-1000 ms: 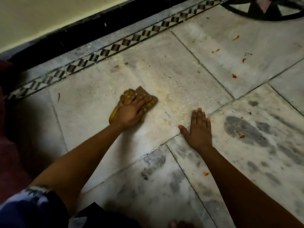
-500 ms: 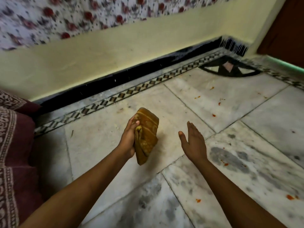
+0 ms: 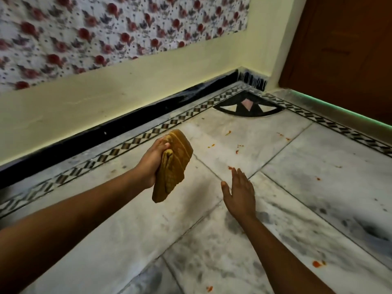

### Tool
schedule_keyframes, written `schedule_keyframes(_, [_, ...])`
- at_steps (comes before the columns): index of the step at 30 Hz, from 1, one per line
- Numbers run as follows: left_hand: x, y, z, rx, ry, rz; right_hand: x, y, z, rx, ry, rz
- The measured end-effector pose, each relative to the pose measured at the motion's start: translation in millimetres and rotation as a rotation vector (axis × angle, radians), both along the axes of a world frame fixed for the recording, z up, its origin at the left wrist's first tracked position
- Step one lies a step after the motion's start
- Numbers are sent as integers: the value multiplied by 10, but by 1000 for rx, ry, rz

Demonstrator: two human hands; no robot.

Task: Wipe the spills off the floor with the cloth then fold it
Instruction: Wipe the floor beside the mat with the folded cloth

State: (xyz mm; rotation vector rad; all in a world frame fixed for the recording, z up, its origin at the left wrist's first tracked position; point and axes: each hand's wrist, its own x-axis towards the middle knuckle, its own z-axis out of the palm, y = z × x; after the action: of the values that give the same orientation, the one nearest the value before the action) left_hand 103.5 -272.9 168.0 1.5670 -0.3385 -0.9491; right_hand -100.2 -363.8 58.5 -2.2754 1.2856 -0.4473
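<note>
My left hand (image 3: 151,162) grips a folded mustard-yellow cloth (image 3: 172,166) and holds it up off the marble floor (image 3: 318,166). The cloth hangs down from my fingers, its lower end free. My right hand (image 3: 240,193) is open with straight fingers, raised just above the floor to the right of the cloth. Small orange-red spills dot the tiles: one cluster (image 3: 232,147) beyond my right hand, a blob (image 3: 317,264) at the lower right, and a spot (image 3: 209,289) near the bottom edge.
A black skirting (image 3: 127,126) and a checkered border strip (image 3: 169,124) run along the yellow wall at the back. A brown door (image 3: 343,56) stands at the right corner. A dark inlay (image 3: 248,108) marks the floor's corner.
My left hand has lifted the cloth off the floor and raised it. My right hand came up off the tile. My view has tilted up toward the wall and corner.
</note>
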Motion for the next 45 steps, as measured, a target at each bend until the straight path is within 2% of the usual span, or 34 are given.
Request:
schedule_keyframes(9, [294,-603,-393,73,-145,-70,98,-475,-329,9,116,-50])
schedule_keyframes(13, [410,-1066,-861,15,-296,-14,158,-771,-543,16,139,-123])
schedule_keyframes(17, [524,-1563,-1293,-73,-405,82,179,-1063,-721,-29,203,-111])
schedule_keyframes(20, [634,-1822,-1547,-73,-637,115,167,-1260,-859,-45,233,-134])
schedule_keyframes(22, [691,-1945,-1691,-35,-851,4,168,-1342,-947,-43,244,-161])
schedule_keyframes(24, [706,-2119,-1871,39,-962,-230,167,-1426,-1053,-37,262,-179])
schedule_keyframes(26, [656,-2252,-2120,224,-1041,-501,166,-1486,-1131,-41,276,-179])
schedule_keyframes(28, [613,-2333,-2351,443,-1187,-638,165,-1533,-1195,-43,274,-185])
schedule_keyframes(31, [697,-2516,-2479,516,-1309,-666,166,-1569,-1284,-42,274,-209])
schedule_keyframes(36, [740,-2929,-2404,533,-1306,-718,232,-1612,-1393,-38,294,-235])
schedule_keyframes(39, [626,-2427,-2452,390,-1437,-827,282,-1692,-1379,-47,328,-243])
schedule_keyframes(41, [689,-1986,-2445,333,-1448,-892,301,-1684,-1356,-55,358,-262])
schedule_keyframes(45, [978,-2076,-2425,472,-1426,-814,315,-1663,-1381,-92,351,-285])
